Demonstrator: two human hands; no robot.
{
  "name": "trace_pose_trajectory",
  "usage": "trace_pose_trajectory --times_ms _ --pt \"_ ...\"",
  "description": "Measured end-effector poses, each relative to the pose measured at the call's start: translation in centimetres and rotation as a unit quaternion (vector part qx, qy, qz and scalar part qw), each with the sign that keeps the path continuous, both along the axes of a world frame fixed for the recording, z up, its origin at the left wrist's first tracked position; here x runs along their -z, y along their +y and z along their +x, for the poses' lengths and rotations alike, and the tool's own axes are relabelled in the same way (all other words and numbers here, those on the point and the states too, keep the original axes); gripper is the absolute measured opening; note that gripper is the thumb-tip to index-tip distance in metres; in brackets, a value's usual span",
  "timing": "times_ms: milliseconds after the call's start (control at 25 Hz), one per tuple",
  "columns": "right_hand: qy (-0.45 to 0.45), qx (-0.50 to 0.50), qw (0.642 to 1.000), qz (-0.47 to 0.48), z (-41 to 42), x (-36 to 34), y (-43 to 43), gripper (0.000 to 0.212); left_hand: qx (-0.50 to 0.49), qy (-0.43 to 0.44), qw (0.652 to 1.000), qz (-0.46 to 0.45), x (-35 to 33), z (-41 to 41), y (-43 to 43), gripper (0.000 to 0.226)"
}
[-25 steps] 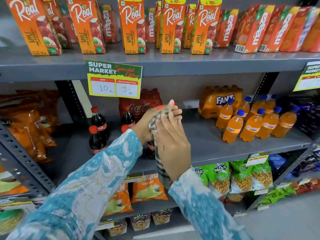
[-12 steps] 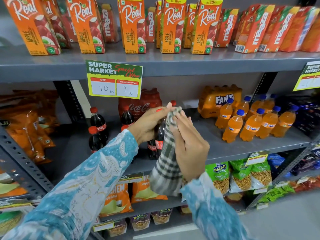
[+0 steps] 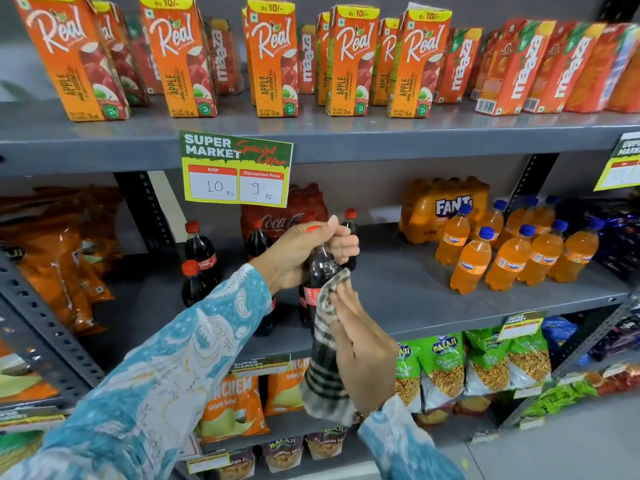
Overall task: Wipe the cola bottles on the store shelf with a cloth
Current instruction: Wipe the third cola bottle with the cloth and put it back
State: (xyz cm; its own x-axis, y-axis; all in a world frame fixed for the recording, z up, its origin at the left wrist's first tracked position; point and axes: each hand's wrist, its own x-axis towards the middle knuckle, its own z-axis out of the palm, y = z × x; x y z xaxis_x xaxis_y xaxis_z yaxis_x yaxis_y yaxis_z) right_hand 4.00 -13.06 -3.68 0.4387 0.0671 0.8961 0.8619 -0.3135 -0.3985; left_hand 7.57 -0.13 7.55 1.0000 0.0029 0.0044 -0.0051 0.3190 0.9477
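Cola bottle point(image 3: 320, 268) held by cap end in left hand point(image 3: 304, 252), lifted just in front of grey shelf point(image 3: 415, 296). Checked cloth point(image 3: 325, 344) pinched in right hand point(image 3: 360, 344), pressed against bottle's side.

Risks judged:
- bottle slipped from top-only grip under sideways rubbing
- neighbouring cola bottles point(image 3: 199, 268) left of held bottle knocked by sleeve

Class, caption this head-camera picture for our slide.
Left hand holds a cola bottle while right hand wipes it with a cloth.
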Motion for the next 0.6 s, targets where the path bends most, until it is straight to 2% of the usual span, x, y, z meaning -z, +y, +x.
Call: trace_pose_trajectory --times_ms 80,200,440,600 --pt "0.01 0.001 0.999 0.033 0.6 -2.2 0.4 0.028 0.011 0.006 1.0 0.004 0.2 0.0 -0.3 0.027" --pt "-0.023 0.043 0.998 -0.032 1.6 -4.1 1.8 0.033 0.034 0.01 0.999 -0.022 0.2 0.0 -0.8 0.03" --pt "-0.1 0.045 0.984 -0.143 0.4 0.9 0.7 0.027 0.017 -0.017 1.0 -0.017 0.6 0.0 -0.2 0.031" --pt "-0.11 0.024 0.984 -0.135 -1.2 1.4 0.0 0.026 0.021 -0.017 0.999 -0.021 0.5 0.1 0.3 0.029"
